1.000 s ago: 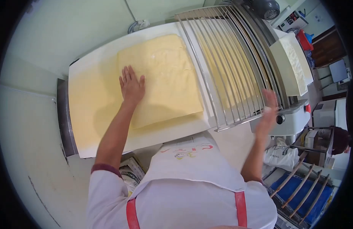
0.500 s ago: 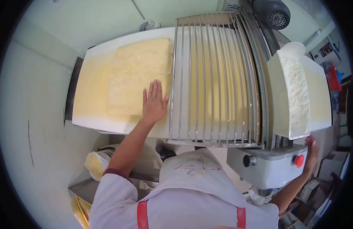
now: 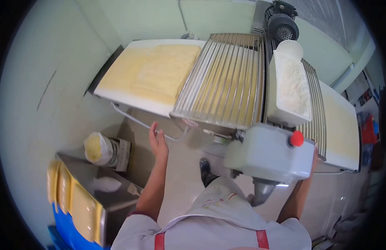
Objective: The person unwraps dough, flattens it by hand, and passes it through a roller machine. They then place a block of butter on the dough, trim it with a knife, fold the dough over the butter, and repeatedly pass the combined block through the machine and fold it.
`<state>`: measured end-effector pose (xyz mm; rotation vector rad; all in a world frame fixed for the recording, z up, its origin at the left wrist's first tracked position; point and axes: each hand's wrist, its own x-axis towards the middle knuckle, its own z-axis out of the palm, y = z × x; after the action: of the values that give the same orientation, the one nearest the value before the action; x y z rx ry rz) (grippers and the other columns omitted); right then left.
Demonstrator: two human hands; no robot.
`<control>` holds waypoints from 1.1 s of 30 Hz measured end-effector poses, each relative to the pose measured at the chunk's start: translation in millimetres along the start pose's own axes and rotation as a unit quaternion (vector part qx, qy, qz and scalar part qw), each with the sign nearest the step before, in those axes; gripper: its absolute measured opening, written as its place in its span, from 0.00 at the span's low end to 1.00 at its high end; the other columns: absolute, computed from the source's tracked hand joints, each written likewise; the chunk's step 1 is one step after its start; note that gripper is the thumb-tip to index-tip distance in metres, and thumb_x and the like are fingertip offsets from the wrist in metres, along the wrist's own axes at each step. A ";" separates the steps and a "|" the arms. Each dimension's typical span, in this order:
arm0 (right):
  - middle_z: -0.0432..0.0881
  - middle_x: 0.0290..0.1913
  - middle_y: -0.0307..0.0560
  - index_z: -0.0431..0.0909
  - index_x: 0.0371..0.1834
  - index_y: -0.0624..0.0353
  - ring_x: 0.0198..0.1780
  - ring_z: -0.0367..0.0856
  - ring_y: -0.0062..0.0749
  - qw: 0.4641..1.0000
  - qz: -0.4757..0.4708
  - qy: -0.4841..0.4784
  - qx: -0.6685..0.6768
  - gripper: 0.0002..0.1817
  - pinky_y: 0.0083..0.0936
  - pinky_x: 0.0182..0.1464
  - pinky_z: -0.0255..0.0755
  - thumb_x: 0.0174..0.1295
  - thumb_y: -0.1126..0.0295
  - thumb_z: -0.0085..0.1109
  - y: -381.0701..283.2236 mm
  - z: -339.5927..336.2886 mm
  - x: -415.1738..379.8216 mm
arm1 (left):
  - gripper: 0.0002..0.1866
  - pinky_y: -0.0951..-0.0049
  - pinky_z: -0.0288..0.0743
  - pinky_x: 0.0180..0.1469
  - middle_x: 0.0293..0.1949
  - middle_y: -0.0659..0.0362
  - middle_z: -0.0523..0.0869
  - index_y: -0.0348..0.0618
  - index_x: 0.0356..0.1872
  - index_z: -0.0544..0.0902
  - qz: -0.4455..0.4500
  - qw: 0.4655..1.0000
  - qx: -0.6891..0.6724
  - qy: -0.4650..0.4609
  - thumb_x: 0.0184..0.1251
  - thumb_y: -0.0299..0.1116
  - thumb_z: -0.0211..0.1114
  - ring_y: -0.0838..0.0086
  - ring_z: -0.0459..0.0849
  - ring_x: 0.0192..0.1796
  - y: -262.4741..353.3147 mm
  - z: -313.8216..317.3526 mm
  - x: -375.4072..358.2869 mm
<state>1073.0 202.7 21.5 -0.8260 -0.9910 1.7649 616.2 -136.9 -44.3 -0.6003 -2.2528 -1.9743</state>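
Note:
My left hand (image 3: 159,141) is in the air in front of the dough sheeter's left belt (image 3: 161,107), fingers stretched and nothing in them. A thick pale-yellow slab of dough (image 3: 170,68) lies on that belt, its right edge close to the metal bar guard (image 3: 228,85). At the far right side of the grey control housing (image 3: 268,152), only a sliver of my right hand (image 3: 315,153) shows. The housing hides its fingers. A red stop button (image 3: 297,138) sticks up from the housing near that hand.
A white tray of flour (image 3: 293,89) rests on top of the machine, near a dark motor (image 3: 283,27). The right belt (image 3: 338,121) extends past a second guard. At lower left are an open sack (image 3: 99,148), a metal bench (image 3: 76,160) and yellow wrapped packs (image 3: 82,208).
My left hand has come off the dough and dropped in front of the belt. The view has shifted and turned. My right hand has gone mostly behind the control housing.

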 end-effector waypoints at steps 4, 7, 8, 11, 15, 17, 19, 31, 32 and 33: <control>0.80 0.52 0.47 0.73 0.59 0.60 0.52 0.80 0.31 0.995 -0.023 -0.045 -0.090 0.28 0.30 0.56 0.75 0.72 0.46 0.46 -7.6 -1.9 4.6 | 0.15 0.70 0.70 0.59 0.49 0.57 0.82 0.37 0.54 0.77 -0.054 0.970 -0.127 -0.198 0.68 0.28 0.61 0.72 0.79 0.53 22.8 -2.2 -163.7; 0.81 0.49 0.45 0.75 0.55 0.59 0.47 0.80 0.29 0.993 -0.007 -0.076 -0.085 0.24 0.28 0.52 0.74 0.72 0.50 0.48 -17.5 16.8 -1.4 | 0.16 0.70 0.71 0.57 0.48 0.58 0.82 0.39 0.47 0.81 -0.029 0.911 -0.145 -0.386 0.63 0.38 0.69 0.73 0.80 0.50 114.3 49.3 -255.0; 0.81 0.48 0.44 0.75 0.53 0.58 0.47 0.80 0.28 0.992 -0.001 -0.106 -0.070 0.22 0.28 0.52 0.74 0.72 0.51 0.48 -23.8 20.4 -5.3 | 0.17 0.69 0.73 0.55 0.47 0.59 0.83 0.39 0.47 0.81 0.017 0.898 -0.141 -0.416 0.61 0.38 0.71 0.73 0.81 0.49 134.9 66.0 -277.7; 0.81 0.43 0.41 0.77 0.46 0.58 0.44 0.79 0.26 0.983 0.019 -0.180 -0.037 0.18 0.27 0.51 0.73 0.72 0.53 0.49 -28.4 18.2 0.2 | 0.20 0.70 0.77 0.49 0.41 0.56 0.86 0.37 0.47 0.82 -0.120 0.933 -0.135 -0.310 0.61 0.40 0.71 0.72 0.83 0.43 130.4 118.0 -351.2; 0.79 0.39 0.36 0.76 0.44 0.56 0.42 0.76 0.23 0.968 0.000 -0.240 -0.072 0.14 0.27 0.51 0.70 0.73 0.57 0.49 -34.1 14.6 4.9 | 0.20 0.71 0.78 0.35 0.27 0.56 0.83 0.36 0.39 0.81 -0.222 0.965 -0.118 -0.080 0.62 0.46 0.71 0.74 0.82 0.27 134.6 162.4 -385.1; 0.77 0.40 0.36 0.75 0.45 0.57 0.43 0.74 0.22 0.960 -0.010 -0.267 -0.086 0.13 0.27 0.53 0.67 0.73 0.58 0.49 -35.8 15.9 3.2 | 0.21 0.71 0.77 0.28 0.20 0.57 0.80 0.37 0.34 0.80 -0.290 0.933 -0.210 0.028 0.61 0.49 0.71 0.74 0.79 0.20 161.1 186.0 -397.1; 0.76 0.41 0.37 0.74 0.45 0.58 0.45 0.72 0.23 0.947 -0.043 -0.305 -0.096 0.13 0.27 0.54 0.65 0.73 0.59 0.49 -32.6 12.0 11.2 | 0.24 0.70 0.76 0.24 0.18 0.58 0.78 0.41 0.27 0.76 -0.339 0.884 -0.314 0.073 0.60 0.53 0.70 0.73 0.78 0.19 205.1 194.4 -399.1; 0.65 0.68 0.65 0.61 0.68 0.69 0.72 0.58 0.59 0.612 -0.500 -0.562 -0.244 0.33 0.51 0.74 0.48 0.59 0.70 0.58 -82.0 13.4 4.5 | 0.28 0.73 0.76 0.21 0.18 0.64 0.76 0.44 0.26 0.76 -0.350 0.855 -0.349 0.159 0.59 0.62 0.67 0.77 0.76 0.17 212.5 210.9 -411.6; 0.65 0.69 0.62 0.62 0.68 0.67 0.72 0.59 0.58 0.535 -0.533 -0.593 -0.281 0.34 0.50 0.74 0.48 0.57 0.69 0.59 -91.0 24.4 2.9 | 0.28 0.73 0.75 0.21 0.18 0.64 0.75 0.45 0.25 0.75 -0.345 0.858 -0.348 0.152 0.60 0.62 0.66 0.77 0.76 0.16 215.8 211.2 -410.8; 0.66 0.69 0.60 0.63 0.68 0.66 0.72 0.61 0.55 0.545 -0.522 -0.583 -0.302 0.34 0.49 0.73 0.50 0.56 0.68 0.59 -93.8 30.9 -4.7 | 0.27 0.73 0.75 0.21 0.17 0.63 0.75 0.46 0.24 0.74 -0.342 0.861 -0.347 0.149 0.60 0.62 0.66 0.76 0.76 0.16 220.2 211.1 -410.4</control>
<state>1084.8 213.8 119.1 0.8171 -2.3463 0.5989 1109.5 -8.6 -3.1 0.5673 -1.6291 -2.9605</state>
